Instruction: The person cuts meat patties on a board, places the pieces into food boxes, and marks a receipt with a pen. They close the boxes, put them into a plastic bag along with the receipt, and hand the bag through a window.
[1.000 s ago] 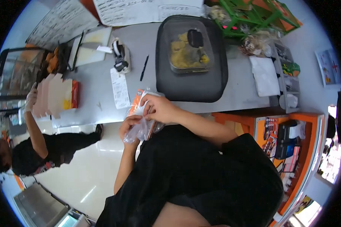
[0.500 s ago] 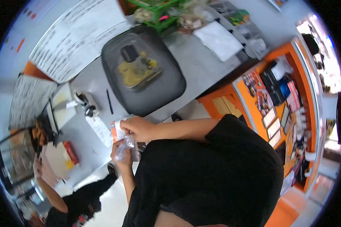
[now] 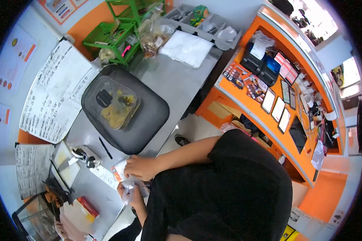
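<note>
My right hand is closed, fingers curled on the top of a white-and-orange packet at the edge of the metal table. Just below it, my left hand grips crumpled clear plastic, which looks like a bag. The two hands almost touch. What lies inside the plastic cannot be made out. A printed paper slip lies on the table beside the packet.
A clear lidded container with yellow food stands on a dark grey lid-like slab. Nearby are a black pen and a white-black device. Another person's hand is at lower left. Phones lie on the orange counter.
The view has swung, so the table and counter sit differently in frame. Both hands keep their hold on the packet and plastic. The other person has mostly left the view.
</note>
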`<state>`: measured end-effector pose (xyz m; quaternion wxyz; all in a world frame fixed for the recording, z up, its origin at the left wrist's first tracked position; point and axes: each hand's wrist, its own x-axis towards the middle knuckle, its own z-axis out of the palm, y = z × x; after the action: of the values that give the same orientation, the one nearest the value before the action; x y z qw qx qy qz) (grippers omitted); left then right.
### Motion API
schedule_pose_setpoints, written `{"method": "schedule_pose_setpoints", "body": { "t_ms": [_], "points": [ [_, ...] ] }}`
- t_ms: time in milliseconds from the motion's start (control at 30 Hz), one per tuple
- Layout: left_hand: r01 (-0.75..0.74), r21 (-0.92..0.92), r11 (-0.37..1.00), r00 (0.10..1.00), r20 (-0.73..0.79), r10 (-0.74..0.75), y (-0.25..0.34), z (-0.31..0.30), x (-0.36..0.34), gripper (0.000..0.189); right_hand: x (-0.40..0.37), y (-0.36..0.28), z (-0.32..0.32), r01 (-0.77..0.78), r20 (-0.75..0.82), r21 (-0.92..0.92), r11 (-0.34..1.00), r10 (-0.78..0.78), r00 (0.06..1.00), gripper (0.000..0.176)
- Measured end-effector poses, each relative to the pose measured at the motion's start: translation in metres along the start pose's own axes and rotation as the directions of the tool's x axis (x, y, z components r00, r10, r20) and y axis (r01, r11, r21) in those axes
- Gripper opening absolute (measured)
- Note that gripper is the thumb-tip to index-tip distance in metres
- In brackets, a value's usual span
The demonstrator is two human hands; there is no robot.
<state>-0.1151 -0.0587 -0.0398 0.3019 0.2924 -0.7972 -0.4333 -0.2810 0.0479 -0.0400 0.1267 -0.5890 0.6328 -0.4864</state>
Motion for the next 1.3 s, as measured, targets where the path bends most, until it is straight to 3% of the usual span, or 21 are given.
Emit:
{"method": "schedule_pose_setpoints", "body": {
  "t_ms": [100, 133, 233, 267, 367, 400, 500, 533, 600, 667, 700, 733, 833, 933, 1033, 1167, 1233, 1300],
  "points": [
    [0.111, -0.04, 0.993, 0.987, 0.12, -0.105, 0.016, -0.007, 0.003, 0.029, -0.002, -0.004, -0.002, 0.028, 0.083, -0.057, 0.998, -0.023, 0.996, 0.018],
    [0.032, 0.066, 0.997, 0.989, 0.144, -0.041, 0.014, -0.009, 0.006, 0.026, 0.0, -0.003, 0.004, 0.043, 0.096, -0.105, 0.994, -0.033, 0.995, 0.015],
    [-0.055, 0.16, 0.986, 0.981, 0.191, 0.024, 0.015, -0.014, 0.011, 0.021, -0.003, -0.002, 0.006, 0.038, 0.072, -0.15, 0.988, -0.028, 0.997, 0.009],
    [-0.194, 0.109, 0.975, 0.963, 0.209, 0.169, 0.019, -0.015, 0.015, 0.018, -0.002, -0.007, 0.0, 0.015, 0.076, -0.125, 0.992, -0.006, 0.997, 0.008],
    [-0.417, -0.206, 0.885, 0.869, 0.193, 0.455, 0.018, -0.019, 0.015, 0.017, -0.003, -0.005, 0.003, -0.142, 0.04, 0.004, 0.99, 0.142, 0.989, 0.008],
    [-0.409, -0.161, 0.898, 0.873, 0.216, 0.437, -0.003, -0.022, 0.013, 0.019, -0.002, -0.002, 0.006, -0.204, 0.02, 0.056, 0.977, 0.203, 0.979, 0.008],
    [-0.685, -0.177, 0.707, 0.598, 0.417, 0.684, -0.032, -0.024, 0.031, 0.014, 0.001, -0.007, 0.012, -0.305, -0.036, -0.01, 0.952, 0.305, 0.952, 0.006],
    [-0.443, -0.1, 0.891, 0.621, 0.683, 0.385, -0.04, -0.028, 0.039, 0.017, 0.003, -0.01, 0.013, -0.272, -0.037, -0.058, 0.961, 0.27, 0.962, 0.005],
    [-0.622, -0.156, 0.767, 0.546, 0.616, 0.568, -0.054, -0.026, 0.038, 0.018, 0.009, -0.015, 0.015, -0.201, -0.032, -0.152, 0.968, 0.198, 0.98, 0.003],
    [-0.686, -0.194, 0.702, 0.506, 0.567, 0.651, -0.031, -0.027, 0.037, 0.02, 0.023, -0.027, 0.011, -0.168, 0.086, -0.239, 0.956, 0.193, 0.977, 0.003],
    [-0.671, -0.208, 0.712, 0.519, 0.554, 0.651, -0.018, -0.03, 0.038, 0.02, 0.029, -0.029, 0.009, -0.143, 0.149, -0.281, 0.949, 0.19, 0.97, 0.003],
    [-0.656, -0.218, 0.722, 0.537, 0.538, 0.65, -0.008, -0.032, 0.04, 0.021, 0.031, -0.028, 0.011, -0.105, 0.09, -0.225, 0.969, 0.128, 0.988, 0.003],
    [-0.65, -0.355, 0.672, 0.5, 0.466, 0.73, 0.003, -0.036, 0.049, 0.019, 0.042, -0.009, 0.019, -0.104, 0.171, -0.028, 0.994, 0.107, 0.98, 0.007],
    [-0.492, -0.335, 0.803, 0.536, 0.611, 0.583, -0.019, -0.039, 0.066, 0.019, 0.048, -0.006, 0.022, 0.056, 0.164, -0.157, 0.986, -0.03, 0.986, 0.014],
    [-0.644, -0.439, 0.627, 0.394, 0.512, 0.763, 0.037, -0.037, 0.072, 0.017, 0.045, -0.009, 0.015, -0.061, 0.209, 0.076, 0.995, 0.044, 0.977, 0.018],
    [-0.624, -0.569, 0.536, 0.288, 0.47, 0.834, 0.085, -0.018, 0.077, 0.017, 0.03, -0.039, -0.035, -0.021, 0.179, 0.227, 0.974, -0.021, 0.984, 0.012],
    [-0.675, -0.582, 0.452, 0.221, 0.425, 0.878, 0.109, -0.002, 0.081, 0.018, 0.021, -0.052, -0.066, -0.063, 0.13, 0.117, 0.991, 0.048, 0.99, 0.016],
    [-0.691, -0.571, 0.443, 0.231, 0.406, 0.884, 0.135, 0.012, 0.085, 0.019, 0.008, -0.06, -0.091, -0.111, 0.047, 0.082, 0.99, 0.108, 0.993, 0.019]
  ]
}}
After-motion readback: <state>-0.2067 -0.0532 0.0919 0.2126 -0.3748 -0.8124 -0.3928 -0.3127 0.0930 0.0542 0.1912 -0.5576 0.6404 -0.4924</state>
